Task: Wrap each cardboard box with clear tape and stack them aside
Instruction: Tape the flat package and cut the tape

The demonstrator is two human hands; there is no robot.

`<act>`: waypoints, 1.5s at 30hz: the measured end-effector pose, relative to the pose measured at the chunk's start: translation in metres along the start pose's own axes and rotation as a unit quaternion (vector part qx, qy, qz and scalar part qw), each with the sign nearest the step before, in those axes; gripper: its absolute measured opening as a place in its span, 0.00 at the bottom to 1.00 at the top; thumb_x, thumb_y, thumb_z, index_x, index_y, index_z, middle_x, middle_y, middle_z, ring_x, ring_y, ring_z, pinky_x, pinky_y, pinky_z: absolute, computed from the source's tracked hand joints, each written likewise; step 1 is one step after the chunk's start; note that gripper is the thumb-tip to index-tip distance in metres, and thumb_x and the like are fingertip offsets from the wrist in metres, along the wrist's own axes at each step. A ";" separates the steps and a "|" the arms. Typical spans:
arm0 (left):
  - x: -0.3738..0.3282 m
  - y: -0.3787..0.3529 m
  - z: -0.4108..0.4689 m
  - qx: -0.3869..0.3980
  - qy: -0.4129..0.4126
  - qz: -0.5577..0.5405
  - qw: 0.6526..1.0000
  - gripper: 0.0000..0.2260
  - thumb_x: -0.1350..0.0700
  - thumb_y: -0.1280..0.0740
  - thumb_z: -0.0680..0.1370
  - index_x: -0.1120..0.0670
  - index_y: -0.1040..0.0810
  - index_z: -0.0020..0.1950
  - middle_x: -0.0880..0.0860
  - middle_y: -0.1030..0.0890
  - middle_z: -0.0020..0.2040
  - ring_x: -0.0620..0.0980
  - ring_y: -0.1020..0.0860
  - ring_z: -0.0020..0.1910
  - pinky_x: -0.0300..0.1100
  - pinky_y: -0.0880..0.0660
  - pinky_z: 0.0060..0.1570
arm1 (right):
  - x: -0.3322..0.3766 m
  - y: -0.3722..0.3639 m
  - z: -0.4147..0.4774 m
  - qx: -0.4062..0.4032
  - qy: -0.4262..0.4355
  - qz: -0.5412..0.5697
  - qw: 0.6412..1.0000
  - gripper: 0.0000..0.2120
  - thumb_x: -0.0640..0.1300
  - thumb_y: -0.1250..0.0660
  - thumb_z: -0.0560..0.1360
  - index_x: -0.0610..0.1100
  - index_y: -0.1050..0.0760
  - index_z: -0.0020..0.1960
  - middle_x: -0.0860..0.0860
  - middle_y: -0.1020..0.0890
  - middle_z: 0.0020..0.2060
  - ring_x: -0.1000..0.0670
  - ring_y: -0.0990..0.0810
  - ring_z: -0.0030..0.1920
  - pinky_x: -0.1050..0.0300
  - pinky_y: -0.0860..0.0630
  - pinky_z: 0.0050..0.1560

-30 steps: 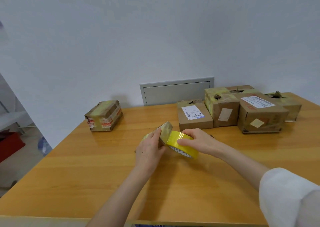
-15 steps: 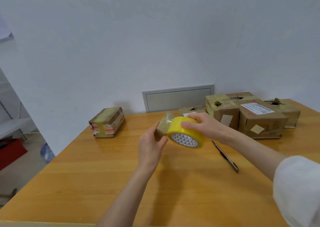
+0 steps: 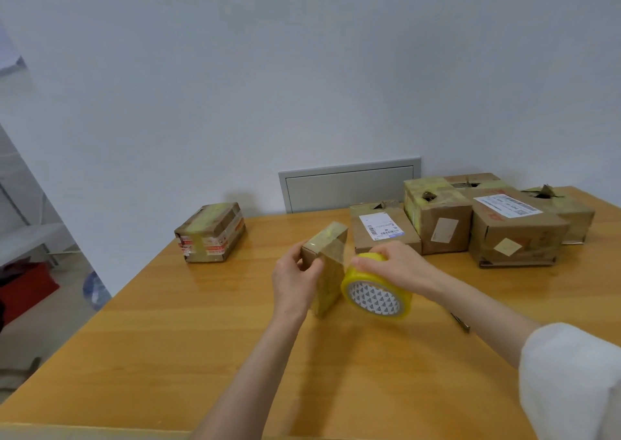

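A small flat cardboard box (image 3: 331,264), glossy with tape, stands on its edge at the table's middle. My left hand (image 3: 294,283) grips its left end, thumb on the near face. Right beside it, my right hand (image 3: 395,266) grips a yellow roll of clear tape (image 3: 376,293) from above, the roll pressed against the box's right side. A taped box with red-printed strips (image 3: 211,233) sits alone at the far left. Several more cardboard boxes (image 3: 514,234) cluster at the far right.
A thin dark pen (image 3: 461,323) lies on the wooden table (image 3: 168,355) behind my right forearm. A grey wall panel (image 3: 349,185) stands behind the table. The table's left edge drops to a floor with a red object (image 3: 27,288).
Both hands have lowered the box and roll from mid-air to the table. The box now stands on its edge, and the roll has come down its right side.
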State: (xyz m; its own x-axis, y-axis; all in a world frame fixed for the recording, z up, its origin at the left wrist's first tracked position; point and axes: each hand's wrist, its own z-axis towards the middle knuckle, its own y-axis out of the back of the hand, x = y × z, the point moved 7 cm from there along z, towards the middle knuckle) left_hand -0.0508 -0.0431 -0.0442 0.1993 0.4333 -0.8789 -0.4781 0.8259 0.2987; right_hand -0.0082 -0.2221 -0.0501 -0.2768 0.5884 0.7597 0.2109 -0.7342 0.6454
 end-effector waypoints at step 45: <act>0.037 0.019 0.021 0.101 0.125 0.020 0.987 0.09 0.57 0.33 0.78 0.59 0.23 0.55 0.59 0.19 0.49 0.56 0.19 0.47 0.49 0.18 0.44 | 0.030 -0.021 0.004 0.067 0.082 0.121 0.987 0.13 0.47 0.32 0.77 0.37 0.23 0.41 0.47 0.26 0.35 0.52 0.28 0.37 0.57 0.33 0.40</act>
State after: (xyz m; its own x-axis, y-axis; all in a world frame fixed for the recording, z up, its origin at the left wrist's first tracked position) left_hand -0.0347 -0.0037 -0.0636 -0.0462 0.3853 -0.9216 -0.2965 0.8758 0.3810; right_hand -0.0175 -0.1879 -0.0403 -0.3488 0.3300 0.8772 0.4083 -0.7889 0.4592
